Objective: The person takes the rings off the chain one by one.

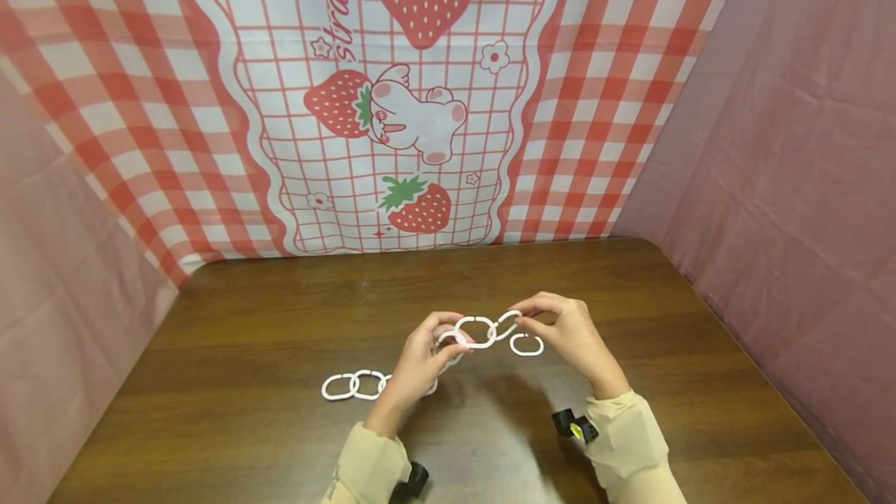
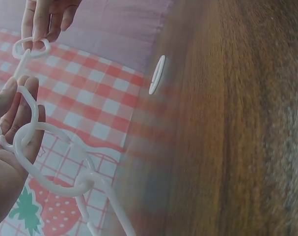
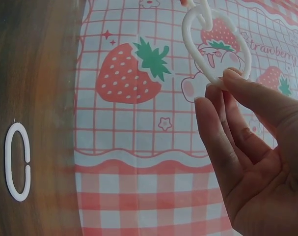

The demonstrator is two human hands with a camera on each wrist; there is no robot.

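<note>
A chain of white plastic C-shaped links runs between the two hands. My left hand (image 1: 422, 355) holds it partway along, thumb and fingers pinching a link. From there, several joined links (image 2: 38, 174) hang below the palm, and the tail of the chain (image 1: 339, 398) lies on the table to the left. My right hand (image 1: 575, 337) pinches the end link (image 3: 190, 46) between thumb and fingertips, holding it raised. Between the hands, a middle link (image 1: 479, 346) is stretched in the air. One separate link (image 1: 526, 354) lies on the table below the right hand, its gap visible (image 3: 9, 162).
The brown wooden table (image 1: 245, 317) has rounded far corners. Behind it hangs a red-and-white checked cloth (image 1: 602, 99) with strawberry prints. Pink curtains (image 1: 791, 138) flank both sides. Black camera mounts (image 1: 575, 425) sit at the wrists by the cream sleeves.
</note>
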